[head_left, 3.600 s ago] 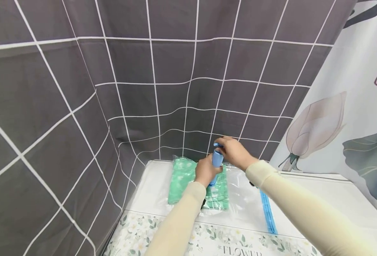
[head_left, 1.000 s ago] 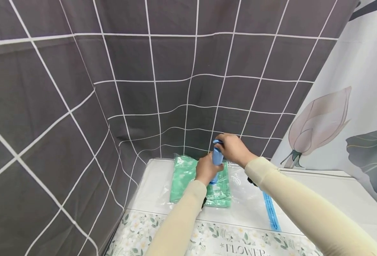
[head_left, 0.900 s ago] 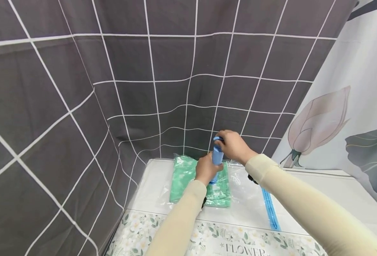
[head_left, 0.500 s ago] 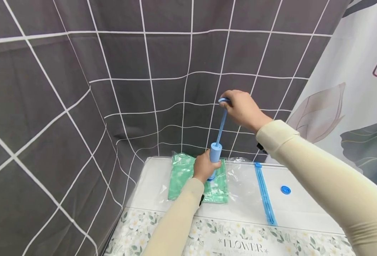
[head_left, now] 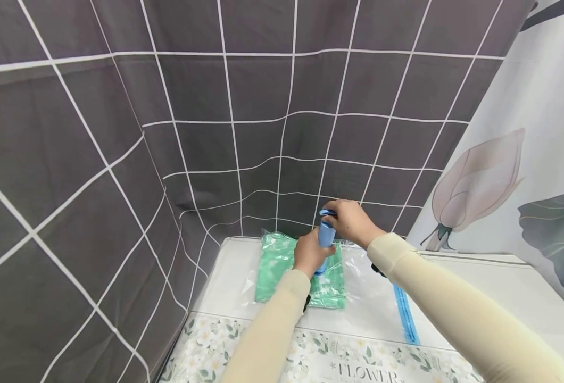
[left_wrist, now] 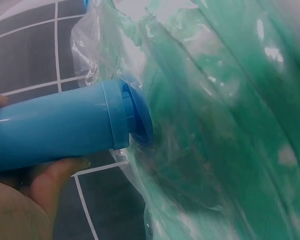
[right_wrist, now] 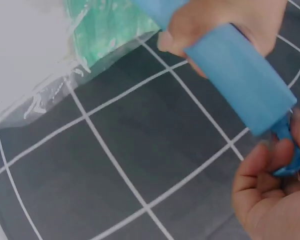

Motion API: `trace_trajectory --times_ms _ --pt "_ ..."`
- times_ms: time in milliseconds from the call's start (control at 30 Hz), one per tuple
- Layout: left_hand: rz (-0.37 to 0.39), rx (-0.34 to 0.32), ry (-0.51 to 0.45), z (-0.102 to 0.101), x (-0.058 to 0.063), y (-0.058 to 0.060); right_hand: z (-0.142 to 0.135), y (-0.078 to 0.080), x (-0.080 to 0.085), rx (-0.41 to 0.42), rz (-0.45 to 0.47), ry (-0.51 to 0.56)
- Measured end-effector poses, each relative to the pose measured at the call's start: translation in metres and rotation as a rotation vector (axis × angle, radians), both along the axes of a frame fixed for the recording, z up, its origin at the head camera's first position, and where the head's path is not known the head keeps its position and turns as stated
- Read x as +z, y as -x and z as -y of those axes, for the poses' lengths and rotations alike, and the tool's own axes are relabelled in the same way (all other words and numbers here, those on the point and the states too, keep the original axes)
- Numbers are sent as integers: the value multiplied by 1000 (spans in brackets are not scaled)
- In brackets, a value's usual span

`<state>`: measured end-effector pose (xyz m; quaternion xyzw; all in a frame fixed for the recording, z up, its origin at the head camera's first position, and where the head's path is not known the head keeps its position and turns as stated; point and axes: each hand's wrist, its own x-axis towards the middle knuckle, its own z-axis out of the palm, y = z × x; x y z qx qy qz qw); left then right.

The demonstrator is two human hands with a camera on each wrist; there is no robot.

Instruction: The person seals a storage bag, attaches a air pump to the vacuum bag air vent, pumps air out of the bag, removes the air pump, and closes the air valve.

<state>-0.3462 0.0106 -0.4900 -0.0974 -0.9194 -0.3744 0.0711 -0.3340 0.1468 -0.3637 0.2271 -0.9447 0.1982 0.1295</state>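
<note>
A light blue hand pump stands tilted on a clear plastic storage bag that holds folded green cloth. My left hand grips the pump's barrel, thumb along its side in the left wrist view. At the barrel's foot, the pump meets a blue round valve on the bag. My right hand holds the pump's handle with curled fingers, low and close above the barrel's top. The right sleeve covers part of the bag's blue zip strip.
The white tabletop carries a floral mat with the word FLOWER along the front. Dark grey cloth with white grid lines hangs behind and at left. A pale flower-printed curtain hangs at right.
Half a second ago my right hand held the handle high with the rod drawn out; now the handle is down near the barrel. The right arm now hides a blue round cap. My left hand stays put.
</note>
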Motion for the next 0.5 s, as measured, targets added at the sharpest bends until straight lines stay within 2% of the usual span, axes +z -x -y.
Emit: trace_trajectory --times_ms 100,233,333,400,500 --pt "11 2 15 0 -2 0 1 -1 -6 -6 -12 -10" --pt "-6 16 10 2 -2 1 2 -1 8 32 -42 -32" --pt "-51 9 -11 2 -3 1 -2 0 34 37 -63 -28" --pt "-78 -1 -20 1 -4 2 -7 0 58 29 -80 -27" --pt "-75 -11 -37 0 -6 -1 -12 -5 96 1 -86 -33"
